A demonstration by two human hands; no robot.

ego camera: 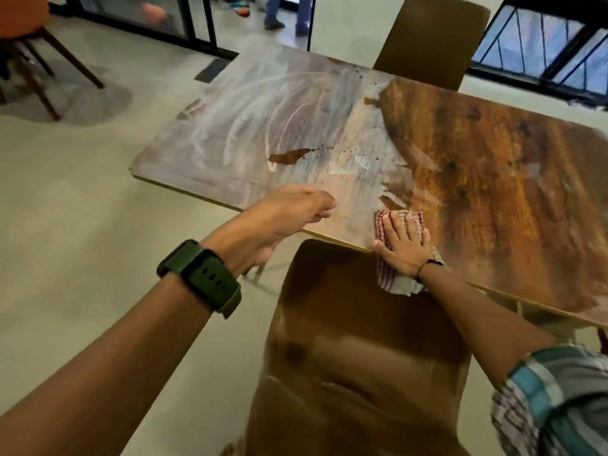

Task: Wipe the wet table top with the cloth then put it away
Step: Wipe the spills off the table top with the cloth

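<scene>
The wooden table top (477,166) is streaked and hazy with wet smears on its left half and darker brown on its right half. A red-and-white checked cloth (399,218) lies at the near edge, partly hanging over it. My right hand (403,246) presses flat on the cloth with straight fingers. My left hand (289,212), with a dark green watch on its wrist, rests on the near edge to the left, fingers loosely bent and holding nothing.
A brown chair (355,340) stands right below me, tucked against the near edge. Another brown chair (431,37) is at the far side. An orange chair (23,28) is far left. A person's legs (286,11) show beyond the glass doors.
</scene>
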